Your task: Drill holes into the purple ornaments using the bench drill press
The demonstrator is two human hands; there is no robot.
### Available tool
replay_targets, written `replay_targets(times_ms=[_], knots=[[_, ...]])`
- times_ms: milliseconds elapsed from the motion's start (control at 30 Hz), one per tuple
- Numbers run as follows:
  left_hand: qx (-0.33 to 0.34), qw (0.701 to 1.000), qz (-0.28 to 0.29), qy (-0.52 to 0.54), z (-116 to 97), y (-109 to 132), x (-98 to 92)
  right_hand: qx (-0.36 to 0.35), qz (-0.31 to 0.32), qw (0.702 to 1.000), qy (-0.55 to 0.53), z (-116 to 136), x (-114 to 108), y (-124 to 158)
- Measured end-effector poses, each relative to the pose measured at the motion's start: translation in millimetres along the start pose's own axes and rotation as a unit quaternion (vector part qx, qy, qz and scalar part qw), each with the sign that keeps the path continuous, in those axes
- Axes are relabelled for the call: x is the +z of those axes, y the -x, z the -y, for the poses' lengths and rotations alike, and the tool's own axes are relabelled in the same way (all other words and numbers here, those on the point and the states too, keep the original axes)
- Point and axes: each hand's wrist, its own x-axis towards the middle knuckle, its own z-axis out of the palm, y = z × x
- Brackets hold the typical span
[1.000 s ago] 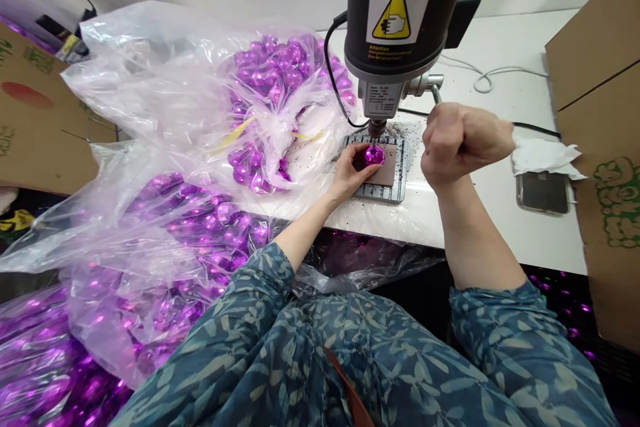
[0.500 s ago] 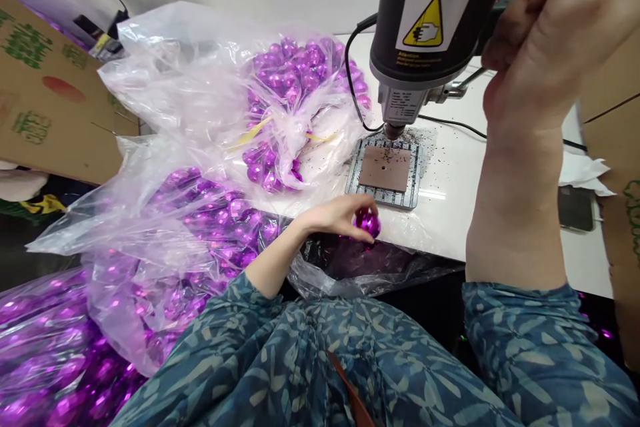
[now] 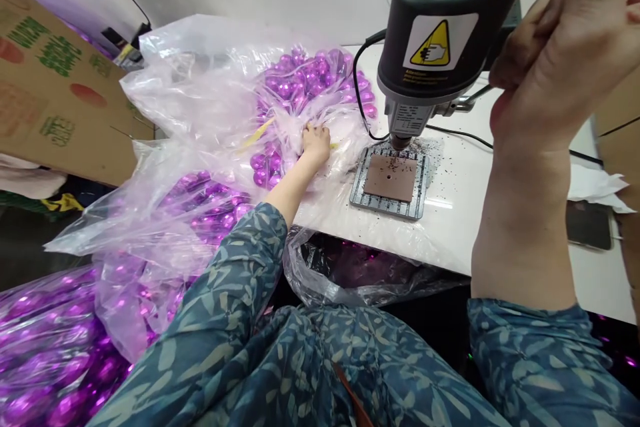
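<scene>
My left hand [image 3: 316,143] reaches into the mouth of a clear plastic bag [image 3: 190,100] holding many shiny purple balls [image 3: 310,77]. Its fingertips are hidden by the back of the hand and the film, so I cannot see what they touch. My right hand [image 3: 560,47] is closed round the handle at the right side of a small bench drill press [image 3: 450,7], the handle itself mostly covered. Under its chuck lies a brown square board [image 3: 390,177] with a small hole, on a slotted metal base [image 3: 360,197]. Dark shavings are scattered around it.
An open plastic-lined bin [image 3: 320,280] with purple balls inside sits below the front edge of the white table [image 3: 445,233]. More bagged purple balls [image 3: 45,360] fill the lower left. A cardboard box [image 3: 65,93] stands left; a phone [image 3: 590,223] and papers lie right.
My left hand has moved from the table's front edge, where it held a purple ball above the bin, forward and left into the bag. That ball is no longer in sight. My right hand stays put.
</scene>
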Motion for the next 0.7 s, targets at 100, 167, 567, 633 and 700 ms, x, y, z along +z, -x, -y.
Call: replay_targets(times_ms=[100, 167, 567, 633, 700], knots=[[-0.049, 0.997, -0.005, -0.055, 3, -4, 2.2, -0.008, 0.005, 1.000, 0.004, -1, 0, 0], [-0.069, 0.995, -0.003, -0.072, 7, -4, -1.3, 0.001, 0.008, 1.000, 0.009, 1, -1, 1], [0.002, 0.993, 0.106, 0.055, 3, 42, -30.2, -0.027, 0.143, 0.987, 0.068, 18, -19, 9], [0.014, 0.984, 0.137, 0.113, 3, 53, -29.3, -0.024, 0.144, 0.986, 0.085, 17, -19, 8], [0.023, 0.979, 0.150, 0.132, 5, 63, -27.4, -0.033, 0.123, 0.988, 0.088, 12, -17, 7]])
